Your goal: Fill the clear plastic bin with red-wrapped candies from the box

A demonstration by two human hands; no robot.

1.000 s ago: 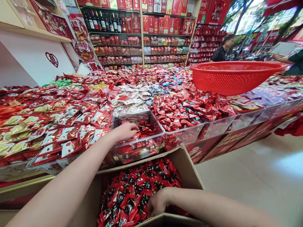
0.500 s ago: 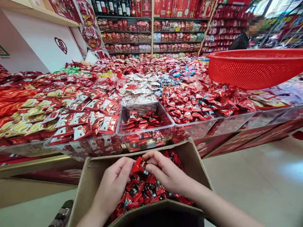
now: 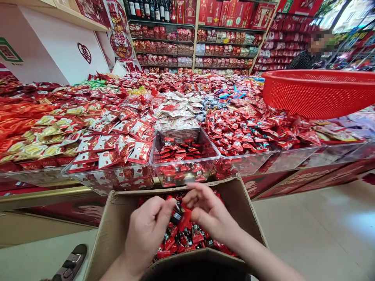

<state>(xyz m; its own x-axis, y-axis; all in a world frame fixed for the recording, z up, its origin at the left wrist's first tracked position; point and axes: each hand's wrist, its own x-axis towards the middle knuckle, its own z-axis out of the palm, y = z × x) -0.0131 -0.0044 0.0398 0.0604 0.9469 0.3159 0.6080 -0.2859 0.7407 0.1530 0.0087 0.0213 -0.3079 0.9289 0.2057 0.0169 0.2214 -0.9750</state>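
Observation:
Over a cardboard box point(image 3: 252, 218) of loose wrapped candies point(image 3: 187, 238), my left hand point(image 3: 148, 226) pinches a red and black wrapped candy point(image 3: 178, 216) between thumb and forefinger. Close on its right is my right hand point(image 3: 215, 214), its curled fingers apart from the thumb and slightly blurred. The candy's red wrapper end lies beside the right thumb; whether they touch I cannot tell. Just beyond the box stands a clear plastic bin point(image 3: 186, 166), part filled with similar red and black candies point(image 3: 178, 150).
Heaps of packaged sweets fill the display to the left point(image 3: 111, 136) and right point(image 3: 237, 130). A large red mesh basket point(image 3: 316, 95) rests on the right heap. A person point(image 3: 304, 58) is behind it. A sandaled foot point(image 3: 72, 263) shows at lower left.
The candy between my hands has turned and is now held from the left side. My right fingers have loosened from it and spread. The camera view has shifted slightly.

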